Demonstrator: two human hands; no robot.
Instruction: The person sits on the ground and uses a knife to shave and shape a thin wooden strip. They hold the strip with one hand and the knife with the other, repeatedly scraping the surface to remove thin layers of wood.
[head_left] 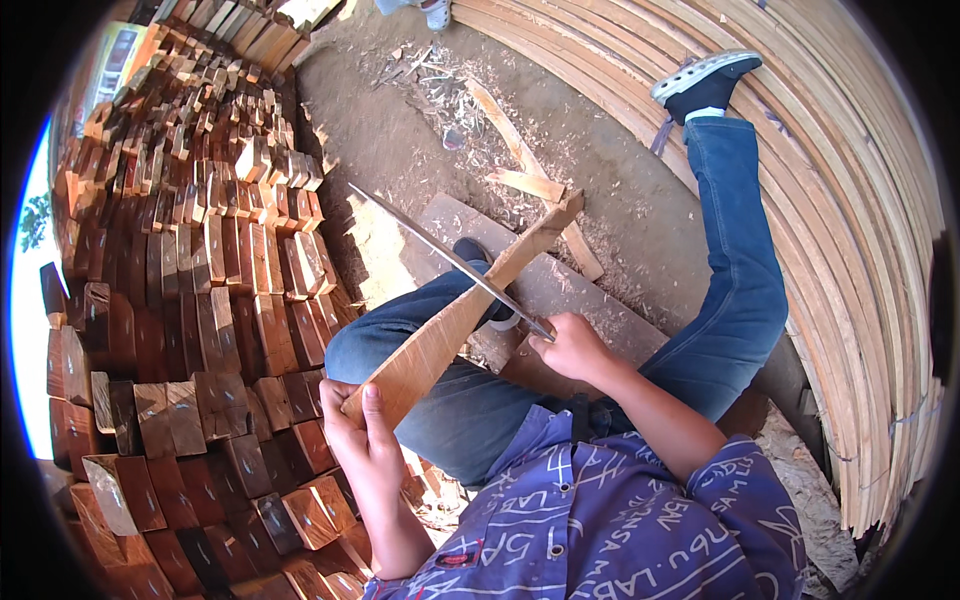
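My left hand [362,425] grips the near end of a pale wooden board [428,345], its thumb lying on the edge. The board slants away to the upper right across my bent left leg, broad near my hand and narrower at the far end. My right hand [574,348] is closed round the near end of a long, narrow metal blade [415,228]. That blade crosses the board at its middle and points to the upper left. Seen nearly edge-on, it does not show whether it has teeth. Whether it touches the board I cannot tell.
Stacked cut timber [215,330] fills the left side. Long bent wooden strips [830,220] lie bundled along the right, with my right foot against them. Ahead are a flat slab [590,290], a loose offcut [510,125] and scattered wood shavings [430,85]. Another person's shoe [438,15] shows at the top.
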